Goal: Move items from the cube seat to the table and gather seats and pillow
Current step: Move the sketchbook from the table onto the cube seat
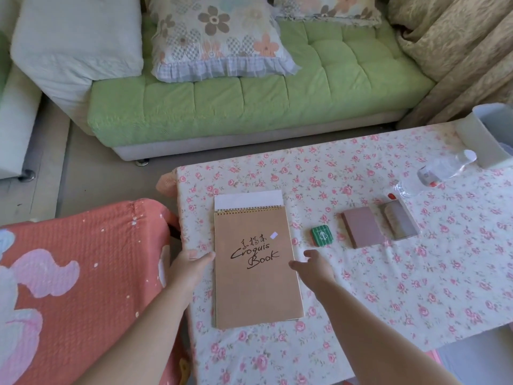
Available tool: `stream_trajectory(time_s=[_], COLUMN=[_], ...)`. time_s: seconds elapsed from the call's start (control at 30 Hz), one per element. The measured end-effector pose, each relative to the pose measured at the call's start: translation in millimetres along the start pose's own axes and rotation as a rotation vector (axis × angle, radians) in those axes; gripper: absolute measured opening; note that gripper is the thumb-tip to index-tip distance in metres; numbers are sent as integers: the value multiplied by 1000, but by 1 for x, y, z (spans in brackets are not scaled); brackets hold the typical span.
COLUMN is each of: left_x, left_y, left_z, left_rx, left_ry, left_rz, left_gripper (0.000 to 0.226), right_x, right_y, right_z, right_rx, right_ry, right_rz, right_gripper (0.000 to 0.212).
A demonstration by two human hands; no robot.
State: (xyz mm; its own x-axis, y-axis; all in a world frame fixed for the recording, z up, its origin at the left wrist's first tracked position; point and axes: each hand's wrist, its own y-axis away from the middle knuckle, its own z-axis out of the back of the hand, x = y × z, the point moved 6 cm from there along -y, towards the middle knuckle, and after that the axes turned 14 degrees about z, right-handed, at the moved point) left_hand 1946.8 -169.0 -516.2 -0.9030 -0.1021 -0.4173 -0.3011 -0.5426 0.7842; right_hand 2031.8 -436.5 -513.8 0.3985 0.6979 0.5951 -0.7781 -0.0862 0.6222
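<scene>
A brown spiral sketchbook (pixel 255 273) marked "Croquis Book" lies flat on the floral-cloth table (pixel 388 273). My left hand (pixel 191 263) touches its left edge with the thumb. My right hand (pixel 313 266) hovers at its right edge, fingers apart and holding nothing. To the right on the table lie a small green case (pixel 321 236), a mauve notebook (pixel 363 230) and a grey card-like item (pixel 401 219). The cube seat (pixel 77 287) under an orange cover stands at the left, its top bare. A floral pillow (pixel 219 37) rests on the green sofa (pixel 249 104).
A clear plastic bottle (pixel 435 173) lies on its side at the table's far right, beside a white container (pixel 488 134). A second floral pillow (pixel 330 9) sits further back on the sofa. White cushions are at the left, a beige curtain at the right.
</scene>
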Motion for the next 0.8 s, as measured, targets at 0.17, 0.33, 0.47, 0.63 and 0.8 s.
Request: stream_trajectory(time_s=[0.17,0.33,0.47,0.63,0.8], left_x=[13,21,29,43,59], left_y=[-42,-78,-93,-97,-101], left_z=[-38,-72,-86,-101,-109], left_rx=[4,-44,-100,-125,-70], left_ry=[-13,-9,-28,-25,72], left_rz=[119,139,165,151,226], left_gripper=[61,65,60,23,21], right_x=[-22,-50,-64,-77,-79], right_y=[-51,-91,-104,-110,-110], right_z=[-11,-30,-40,-54,-61], right_rx=[-12,-15,-26,-17,-29], right_ry=[-19,-76,-13,-17,-125], right_rz=[-4,-39,-41,-54,-146], right_gripper=[65,67,61,55,45])
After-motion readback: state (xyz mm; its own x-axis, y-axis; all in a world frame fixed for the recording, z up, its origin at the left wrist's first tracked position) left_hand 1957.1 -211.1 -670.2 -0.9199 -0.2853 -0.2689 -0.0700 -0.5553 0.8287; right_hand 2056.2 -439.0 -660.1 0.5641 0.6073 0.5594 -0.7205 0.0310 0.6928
